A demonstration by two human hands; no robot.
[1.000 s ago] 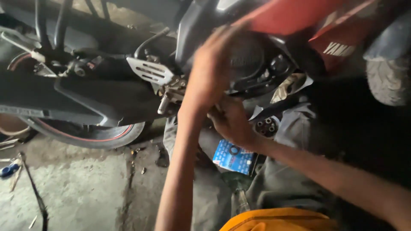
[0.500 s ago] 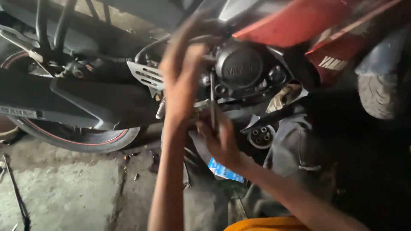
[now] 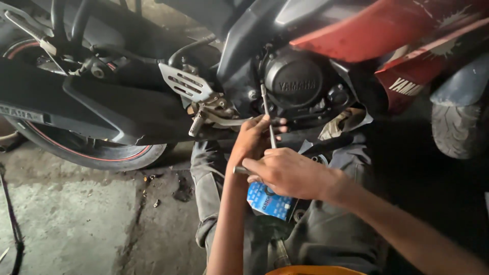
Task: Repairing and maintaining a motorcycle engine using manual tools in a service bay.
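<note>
Nearest the camera, the right hand (image 3: 285, 173) is closed around the cross handle of a T-shaped wrench (image 3: 269, 125), low on the tool, just above a blue packet (image 3: 269, 200) lying on the person's grey trousers (image 3: 326, 229). The left hand (image 3: 252, 140) pinches the thin shaft higher up, fingers narrow around it, steadying it. The wrench rises nearly upright, and its tip sits at the left edge of the round black engine cover (image 3: 294, 82), apparently on a bolt there, though the bolt itself is too dark to make out. Judging by this, the cover is still mounted and whatever fastening is being worked has not come away. Close around the tip crowd the footpeg (image 3: 196, 124) and the perforated heel plate (image 3: 184, 83), leaving little swing room. Farther back stand the rear wheel (image 3: 97, 150), the red fairing (image 3: 387, 28) and the concrete floor (image 3: 66, 219).
</note>
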